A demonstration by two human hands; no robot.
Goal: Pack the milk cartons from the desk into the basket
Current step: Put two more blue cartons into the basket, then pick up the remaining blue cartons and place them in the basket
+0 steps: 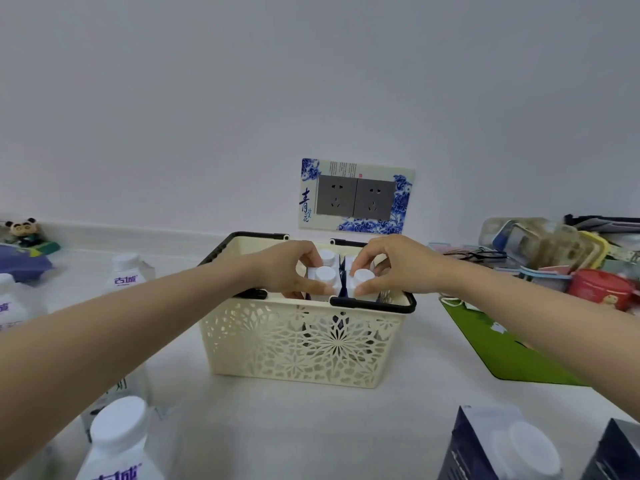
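Note:
A cream lattice basket (294,344) with black handles stands at the middle of the desk. Inside it stand several milk cartons with white caps. My left hand (291,271) grips the near left carton (325,276) at its top. My right hand (398,268) grips the near right carton (362,277) the same way. Both cartons sit low in the basket, side by side. More cartons stand on the desk: white ones at the left (128,271) and near left (117,441), dark ones at the near right (502,445).
A green mat (502,344) lies right of the basket. Beyond the mat sit a red tin (599,289) and a pile of containers. A panda figure (24,230) and a blue bag are at the far left. A double wall socket (356,197) is behind the basket.

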